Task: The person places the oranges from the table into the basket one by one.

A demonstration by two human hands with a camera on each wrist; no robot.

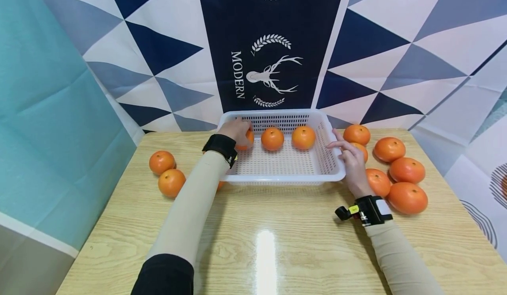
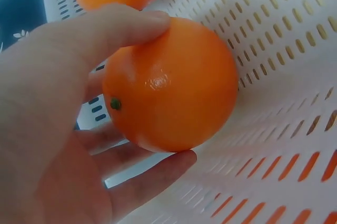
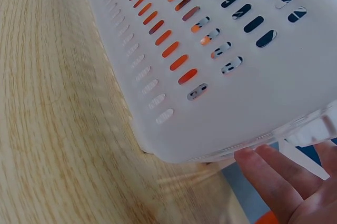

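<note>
My left hand (image 1: 236,130) reaches into the left end of a white plastic basket (image 1: 273,178) and grips an orange (image 2: 171,84). In the left wrist view the thumb lies over the top of the fruit and the fingers support it from below; its small green stem end faces the palm. Two more oranges, a middle one (image 1: 272,139) and a right one (image 1: 303,137), sit in a row in the basket. At the basket's right end, my right hand (image 1: 354,163) holds the rim, one finger over it and fingertips (image 3: 250,162) against the outside.
Several oranges (image 1: 407,170) lie on the wooden table (image 1: 309,242) right of the basket, close beside the right hand. Left of it lie two oranges (image 1: 171,182), with another partly hidden behind the left forearm. A patterned cloth (image 1: 273,44) hangs directly behind the basket.
</note>
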